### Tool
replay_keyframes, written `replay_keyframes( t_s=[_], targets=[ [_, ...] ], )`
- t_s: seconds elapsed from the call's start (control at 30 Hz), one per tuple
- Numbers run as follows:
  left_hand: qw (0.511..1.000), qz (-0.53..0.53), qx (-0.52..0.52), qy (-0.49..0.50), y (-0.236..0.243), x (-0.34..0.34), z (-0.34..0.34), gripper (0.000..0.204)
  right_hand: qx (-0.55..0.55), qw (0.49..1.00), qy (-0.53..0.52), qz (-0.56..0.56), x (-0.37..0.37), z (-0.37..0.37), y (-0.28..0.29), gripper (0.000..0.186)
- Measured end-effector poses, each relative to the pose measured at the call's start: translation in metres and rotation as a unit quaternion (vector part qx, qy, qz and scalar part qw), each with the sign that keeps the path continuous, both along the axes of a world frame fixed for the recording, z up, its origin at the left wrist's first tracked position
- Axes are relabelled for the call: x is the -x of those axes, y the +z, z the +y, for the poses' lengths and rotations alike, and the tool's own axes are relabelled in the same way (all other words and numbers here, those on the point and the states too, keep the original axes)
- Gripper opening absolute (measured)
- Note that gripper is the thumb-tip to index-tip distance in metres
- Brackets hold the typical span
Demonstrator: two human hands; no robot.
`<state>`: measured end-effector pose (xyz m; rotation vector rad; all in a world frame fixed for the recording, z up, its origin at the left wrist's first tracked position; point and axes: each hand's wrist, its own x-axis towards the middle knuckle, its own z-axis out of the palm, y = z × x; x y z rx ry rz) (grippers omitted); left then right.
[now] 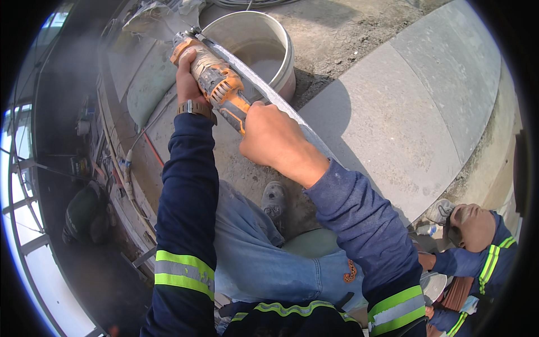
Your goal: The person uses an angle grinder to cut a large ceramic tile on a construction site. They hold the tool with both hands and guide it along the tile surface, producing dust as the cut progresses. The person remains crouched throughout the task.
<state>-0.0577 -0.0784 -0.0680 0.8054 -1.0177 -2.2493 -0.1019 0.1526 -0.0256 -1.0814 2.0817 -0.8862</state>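
Note:
Both my hands are on an orange and grey angle grinder point(216, 84) with tape wrapped round its body. My left hand point(190, 78) is closed under its front part, and a wristwatch sits on that wrist. Around the rear handle my right hand point(275, 135) is closed, knuckles up. The grinder's head lies against the far end of a long pale slab edge point(255, 81), which runs from there down to the right past my right hand. Its disc is mostly hidden. Pale dust hangs in the air left of the head.
A white bucket point(289, 56) of murky water stands just beyond the slab edge. Large grey slabs point(393, 118) lie at right. Cables and a hose point(126, 174) run along the left. A co-worker point(477, 241) in a reflective-striped sleeve crouches at lower right. A dark green bag-like object point(84, 213) sits at left.

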Motion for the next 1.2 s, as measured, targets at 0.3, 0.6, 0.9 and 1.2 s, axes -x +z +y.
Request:
replay_keyframes(
  t_s=[0.3, 0.6, 0.9, 1.2],
  targets=[
    [1.0, 0.001, -0.012, 0.012, -0.001, 0.005, -0.005, 0.054, 0.005, 1.0, 0.0, 0.008, 0.003, -0.005, -0.001, 0.029],
    [1.0, 0.005, -0.01, 0.005, 0.0, 0.006, -0.005, 0.053, 0.003, 1.0, -0.005, 0.01, 0.004, -0.002, 0.001, 0.028],
    [1.0, -0.009, 0.014, 0.007, 0.009, 0.006, 0.01, 0.054, 0.01, 1.0, -0.004, 0.011, 0.003, 0.005, 0.003, 0.027],
    [1.0, -0.003, 0.008, -0.004, 0.01, 0.005, 0.015, 0.053, 0.004, 1.0, 0.007, 0.005, 0.004, 0.015, 0.012, 0.029]
  ],
)
